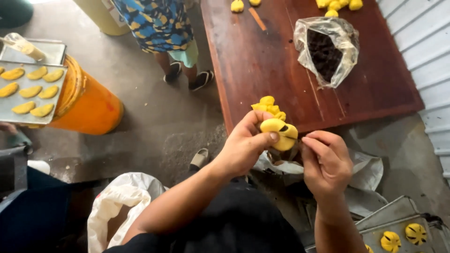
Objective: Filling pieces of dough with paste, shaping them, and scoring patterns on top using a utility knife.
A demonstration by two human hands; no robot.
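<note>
We hold one yellow dough ball (280, 132) in the air just off the near edge of the wooden bench (262, 61). Our left hand (244, 145) is closed around it, thumb across the front, while our right hand (326, 161) pinches at its right side with curled fingers. Dark filling shows through a slit in the dough, so we judge this piece part-shaped, not finished.

Some work looks done: at the near right a metal tray (398, 220) carries shaped yellow pieces (403, 236) with dark cuts, and at the far left a second tray (14, 110), resting on an orange bucket (91, 105), holds flat yellow ovals (30, 89). Plenty seems left: a small heap of dough lumps (268, 105) sits on the bench's near edge, more lumps (337, 5) lie at its far edge, and an open plastic bag of dark filling (326, 51) lies between.

The bench is dark red-brown wood, standing on a worn grey concrete floor (154, 117). A white corrugated wall (422, 42) runs along the right. Another person (161, 28) in patterned clothes and sandals stands at the far side.
</note>
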